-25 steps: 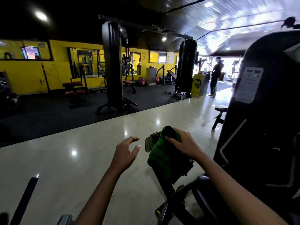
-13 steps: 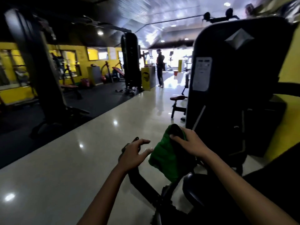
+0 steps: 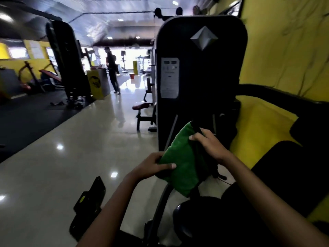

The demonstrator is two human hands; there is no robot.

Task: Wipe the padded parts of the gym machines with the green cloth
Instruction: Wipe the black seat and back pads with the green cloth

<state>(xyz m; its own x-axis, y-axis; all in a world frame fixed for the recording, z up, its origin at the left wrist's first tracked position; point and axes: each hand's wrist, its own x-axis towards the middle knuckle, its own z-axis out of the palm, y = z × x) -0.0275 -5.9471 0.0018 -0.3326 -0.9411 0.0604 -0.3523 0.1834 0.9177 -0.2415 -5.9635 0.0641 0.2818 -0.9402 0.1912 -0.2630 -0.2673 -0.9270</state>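
Since a second ago the left hand [image 3: 151, 166] has crossed the gap and closed on the green cloth [image 3: 179, 163] — before, it hovered open beside it. Its grip now has the thumb laid over the cloth's lower left edge and the fingers curled beneath. The right hand [image 3: 208, 144] holds the cloth's upper right side, fingers curled over it and over the dark machine part under it. That cloth is draped round this padded part, just in front of the tall black weight-stack cover [image 3: 201, 77], which carries a pale label [image 3: 169, 77]. A round black pad [image 3: 197, 216] sits below the cloth. Left of the arms lies glossy pale floor [image 3: 71, 157] — a person [image 3: 112, 72] stands far down it.
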